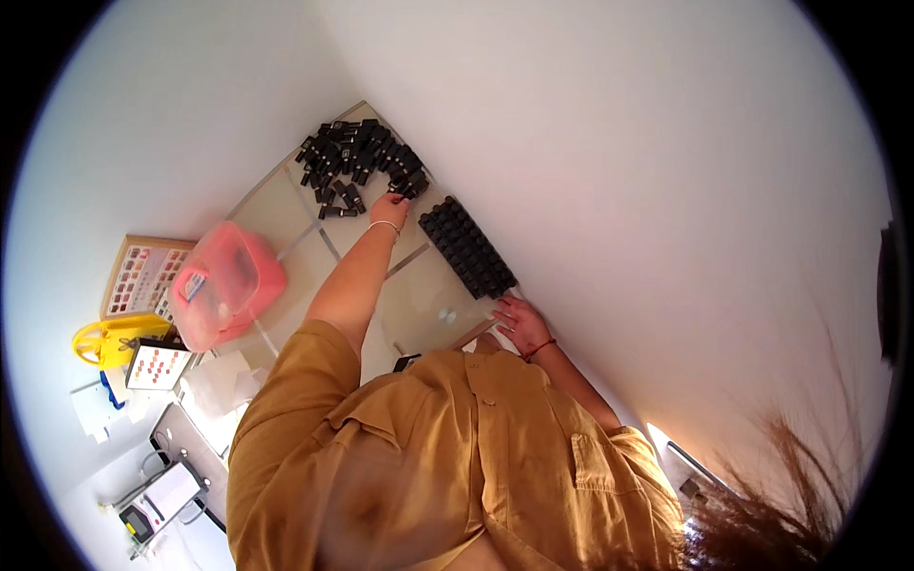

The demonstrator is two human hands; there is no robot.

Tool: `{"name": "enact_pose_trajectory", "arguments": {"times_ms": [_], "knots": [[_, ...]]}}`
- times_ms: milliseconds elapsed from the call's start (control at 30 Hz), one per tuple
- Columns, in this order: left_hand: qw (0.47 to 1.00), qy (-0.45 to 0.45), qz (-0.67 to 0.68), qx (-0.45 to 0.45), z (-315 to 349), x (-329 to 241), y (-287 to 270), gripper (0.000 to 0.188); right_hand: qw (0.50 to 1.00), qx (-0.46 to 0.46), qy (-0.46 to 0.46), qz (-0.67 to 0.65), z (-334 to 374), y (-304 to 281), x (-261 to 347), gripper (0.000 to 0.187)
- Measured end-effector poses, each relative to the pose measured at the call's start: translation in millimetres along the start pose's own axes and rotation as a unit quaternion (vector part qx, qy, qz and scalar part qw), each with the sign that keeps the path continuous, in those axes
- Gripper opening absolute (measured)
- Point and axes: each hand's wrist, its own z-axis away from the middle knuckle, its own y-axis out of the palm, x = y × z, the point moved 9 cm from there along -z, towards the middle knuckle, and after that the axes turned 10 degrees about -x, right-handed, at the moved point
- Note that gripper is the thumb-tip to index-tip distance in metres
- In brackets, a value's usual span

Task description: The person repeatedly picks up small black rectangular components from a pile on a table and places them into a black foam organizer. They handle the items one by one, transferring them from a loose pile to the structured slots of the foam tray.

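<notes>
A loose heap of small black tubes with pale bands, which look like lipsticks [357, 147], lies at the far corner of the tiled table. My left hand [388, 208] reaches to the heap's near right edge, its fingers closed on a black lipstick tube [407, 187]; the fingertips are partly hidden. Right of it, along the wall, stands a long black rack [466, 247] with rows of black pieces in it. My right hand [523, 324] rests by the rack's near end, fingers spread and holding nothing.
A pink translucent plastic box [228, 285] stands at the table's left edge. Beyond it are framed colour charts [143, 278], a yellow bag-like thing [112, 343] and a smaller chart [158, 365]. A white device [164, 499] sits at lower left. White walls border the table.
</notes>
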Motion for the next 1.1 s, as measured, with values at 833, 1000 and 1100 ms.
{"name": "enact_pose_trajectory", "arguments": {"times_ms": [833,1000,1100], "knots": [[0.879,0.309,-0.274,0.237,255,-16,7,0.029,0.994,-0.055,-0.031,0.084,9,6,-28,0.028],[0.899,0.285,-0.216,0.253,258,-16,30,0.033,0.99,0.005,0.0,0.139,20,21,-38,0.03],[0.921,0.255,-0.124,0.266,256,-3,41,0.034,0.987,0.036,0.02,0.153,27,31,-44,0.032]]}}
